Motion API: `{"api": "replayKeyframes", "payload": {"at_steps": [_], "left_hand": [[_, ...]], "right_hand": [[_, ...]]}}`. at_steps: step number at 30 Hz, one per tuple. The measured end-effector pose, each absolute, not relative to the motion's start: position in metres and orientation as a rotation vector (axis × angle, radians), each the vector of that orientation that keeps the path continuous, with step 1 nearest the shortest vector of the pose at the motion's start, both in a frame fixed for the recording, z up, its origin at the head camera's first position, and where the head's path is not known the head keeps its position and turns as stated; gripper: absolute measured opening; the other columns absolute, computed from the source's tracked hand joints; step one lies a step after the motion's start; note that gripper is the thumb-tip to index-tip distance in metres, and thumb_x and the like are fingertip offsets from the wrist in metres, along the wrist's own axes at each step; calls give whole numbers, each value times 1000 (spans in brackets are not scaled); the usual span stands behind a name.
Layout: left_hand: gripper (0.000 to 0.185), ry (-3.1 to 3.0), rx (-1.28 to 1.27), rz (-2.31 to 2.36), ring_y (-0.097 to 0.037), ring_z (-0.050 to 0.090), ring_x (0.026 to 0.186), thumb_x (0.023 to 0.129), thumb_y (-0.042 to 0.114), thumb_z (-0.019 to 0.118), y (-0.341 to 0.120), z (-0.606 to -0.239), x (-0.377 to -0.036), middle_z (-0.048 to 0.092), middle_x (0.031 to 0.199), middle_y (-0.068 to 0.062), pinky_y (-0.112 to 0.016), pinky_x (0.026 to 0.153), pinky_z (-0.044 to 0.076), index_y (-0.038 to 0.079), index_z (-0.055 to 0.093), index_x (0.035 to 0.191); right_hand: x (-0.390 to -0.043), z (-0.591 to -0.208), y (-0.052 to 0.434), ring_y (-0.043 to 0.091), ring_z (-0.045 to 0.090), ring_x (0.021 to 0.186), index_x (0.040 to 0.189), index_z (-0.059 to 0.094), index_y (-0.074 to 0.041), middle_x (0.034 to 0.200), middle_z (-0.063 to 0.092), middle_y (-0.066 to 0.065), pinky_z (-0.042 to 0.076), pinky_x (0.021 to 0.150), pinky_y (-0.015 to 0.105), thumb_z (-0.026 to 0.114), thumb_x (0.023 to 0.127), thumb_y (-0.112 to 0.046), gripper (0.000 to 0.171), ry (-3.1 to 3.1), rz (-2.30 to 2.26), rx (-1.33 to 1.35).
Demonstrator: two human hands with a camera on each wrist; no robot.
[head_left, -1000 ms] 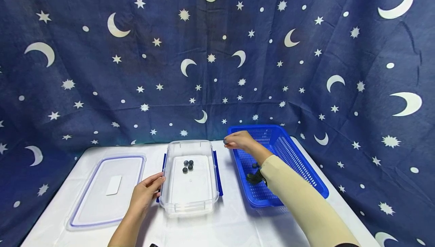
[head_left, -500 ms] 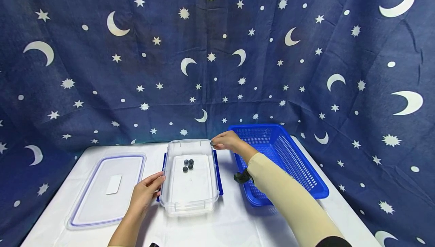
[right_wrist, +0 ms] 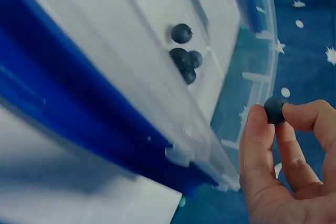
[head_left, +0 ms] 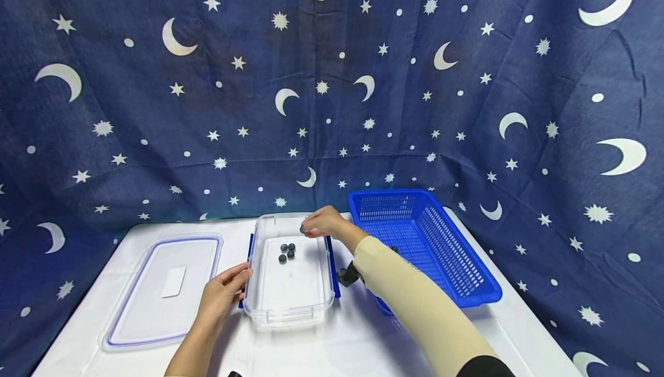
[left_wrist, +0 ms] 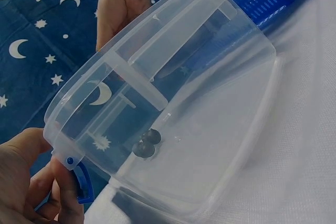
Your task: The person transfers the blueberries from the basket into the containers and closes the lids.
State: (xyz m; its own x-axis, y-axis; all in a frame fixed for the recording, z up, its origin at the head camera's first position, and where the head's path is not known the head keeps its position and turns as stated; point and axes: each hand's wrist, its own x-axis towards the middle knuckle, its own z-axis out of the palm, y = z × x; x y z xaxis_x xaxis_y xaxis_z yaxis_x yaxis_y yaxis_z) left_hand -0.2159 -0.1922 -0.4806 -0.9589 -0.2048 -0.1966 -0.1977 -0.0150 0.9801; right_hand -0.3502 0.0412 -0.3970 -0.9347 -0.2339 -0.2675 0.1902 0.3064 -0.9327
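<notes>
My right hand (head_left: 323, 222) pinches a blueberry (right_wrist: 275, 110) between thumb and fingertips, over the far right part of a clear plastic container (head_left: 293, 293). Several blueberries (right_wrist: 182, 33) lie grouped on the container's floor. At the left side, my left hand (head_left: 222, 291) grips the container's rim, its thumb on top and fingers below, beside a blue side clip (left_wrist: 84, 183). To the right stands a blue perforated basket (head_left: 453, 244), where a dark blueberry (head_left: 395, 249) shows just past my right sleeve; the sleeve hides part of the basket.
A clear lid (head_left: 142, 313) with a blue-violet seal lies flat on the left, a white rectangle (head_left: 173, 282) at its middle. Everything stands on a white-covered table (head_left: 358, 342). Behind it hangs a dark blue curtain (head_left: 249, 181) with moons and stars.
My right hand has moved left from above the basket, past the container's right rim, to over its inside, with the blueberry still pinched. My left hand has stayed at the rim.
</notes>
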Motion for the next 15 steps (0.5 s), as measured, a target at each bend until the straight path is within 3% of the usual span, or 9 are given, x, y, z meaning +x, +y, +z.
{"api": "replayKeyframes", "payload": {"at_steps": [6, 11, 15], "left_hand": [[55, -2215, 460, -2184, 1, 55, 76, 91, 28, 72, -196, -482, -215, 61, 82, 13, -13, 60, 52, 0, 57, 136], [55, -2212, 475, -2197, 0, 55, 75, 91, 27, 72, -198, -484, -214, 61, 82, 12, -13, 59, 52, 0, 56, 137], [55, -2216, 473, -2196, 0, 55, 75, 91, 28, 72, -198, -484, -214, 61, 83, 11, -13, 59, 52, 1, 56, 136]], "right_hand": [[-346, -401, 25, 13, 64, 66, 102, 68, 17, 84, 69, 16, 61, 80, 34, 65, 81, 11, 22, 2249, -1590, -75], [-343, -411, 14, 19, 66, 73, 105, 68, 16, 92, 70, 21, 59, 84, 38, 63, 80, 14, 25, 2256, -1533, -27], [-363, -436, 9, 20, 68, 72, 93, 72, 11, 90, 71, 19, 62, 73, 33, 67, 75, 16, 20, 2299, -1449, -22]]}}
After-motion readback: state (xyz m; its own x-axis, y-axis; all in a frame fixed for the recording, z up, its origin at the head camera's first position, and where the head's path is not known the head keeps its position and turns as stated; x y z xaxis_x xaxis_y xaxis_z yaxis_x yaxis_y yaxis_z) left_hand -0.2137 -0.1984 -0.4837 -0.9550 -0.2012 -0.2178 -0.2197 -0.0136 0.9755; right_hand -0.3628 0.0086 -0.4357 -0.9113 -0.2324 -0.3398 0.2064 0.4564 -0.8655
